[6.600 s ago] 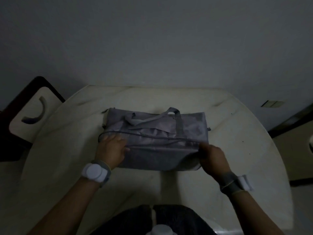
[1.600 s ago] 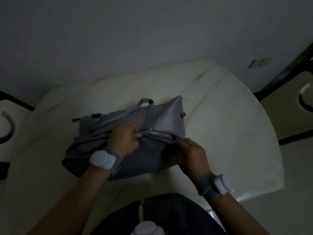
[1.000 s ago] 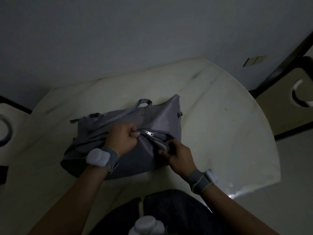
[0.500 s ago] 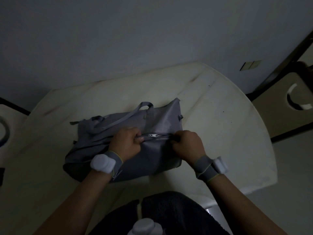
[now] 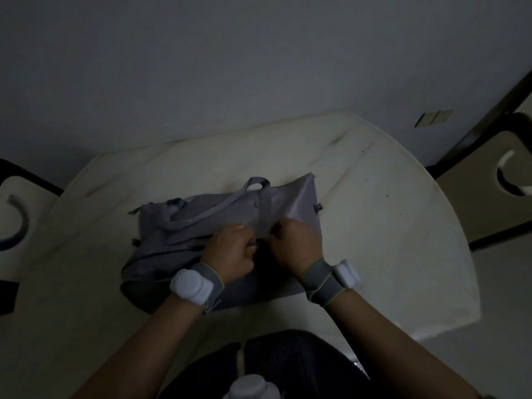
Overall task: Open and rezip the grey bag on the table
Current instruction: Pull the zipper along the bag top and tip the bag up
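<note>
The grey bag (image 5: 218,240) filled the middle of the table (image 5: 388,240), with both hands (the left hand (image 5: 230,251) and right hand (image 5: 296,246)) bunched together on its near top edge. Bare tabletop lay open to the right and far side of the bag. Chairs stood at the left (image 5: 14,214) and right (image 5: 495,185) edges, a wall (image 5: 259,67) closing the far side.

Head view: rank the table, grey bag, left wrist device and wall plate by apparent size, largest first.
1. table
2. grey bag
3. left wrist device
4. wall plate

The last two are unsure: the device is much nearer the camera.
</note>
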A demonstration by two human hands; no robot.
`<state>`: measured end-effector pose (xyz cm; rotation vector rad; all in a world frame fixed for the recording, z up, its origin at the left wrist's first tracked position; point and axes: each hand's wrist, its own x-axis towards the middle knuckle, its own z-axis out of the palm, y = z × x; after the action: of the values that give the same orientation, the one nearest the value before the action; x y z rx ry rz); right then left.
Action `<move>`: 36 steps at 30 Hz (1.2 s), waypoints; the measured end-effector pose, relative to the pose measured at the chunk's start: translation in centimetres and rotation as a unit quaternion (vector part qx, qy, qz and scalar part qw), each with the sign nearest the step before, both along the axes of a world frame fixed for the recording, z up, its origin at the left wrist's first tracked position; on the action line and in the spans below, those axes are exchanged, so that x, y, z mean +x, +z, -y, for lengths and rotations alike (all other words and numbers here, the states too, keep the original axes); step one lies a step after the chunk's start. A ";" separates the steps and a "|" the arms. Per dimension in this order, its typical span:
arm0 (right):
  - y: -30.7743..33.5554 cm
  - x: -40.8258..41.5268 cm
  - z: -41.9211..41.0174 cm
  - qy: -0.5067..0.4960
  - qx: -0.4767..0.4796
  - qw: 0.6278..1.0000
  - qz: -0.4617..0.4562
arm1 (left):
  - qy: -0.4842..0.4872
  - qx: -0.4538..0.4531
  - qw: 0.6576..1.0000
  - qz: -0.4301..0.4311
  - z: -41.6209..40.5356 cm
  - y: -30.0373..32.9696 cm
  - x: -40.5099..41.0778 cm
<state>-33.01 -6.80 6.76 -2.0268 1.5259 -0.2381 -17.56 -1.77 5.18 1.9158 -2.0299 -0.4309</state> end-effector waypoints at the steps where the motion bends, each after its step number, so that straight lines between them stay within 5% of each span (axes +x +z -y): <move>1: 0.0 0.0 -0.1 0.009 0.000 1.000 -0.011 | -0.002 -0.001 1.000 0.002 0.0 -0.1 0.0; 24: 1.8 0.7 0.3 0.068 0.027 0.994 -0.086 | 0.016 -0.028 0.999 0.022 0.3 0.4 0.1; 36: 2.5 0.1 1.2 -0.002 0.010 0.999 -0.049 | 0.033 -0.061 0.998 -0.008 -0.1 1.2 1.1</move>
<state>-32.96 -8.02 9.25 -2.0462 1.5853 -0.1269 -16.42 -1.62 6.42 1.8946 -1.9286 -0.2994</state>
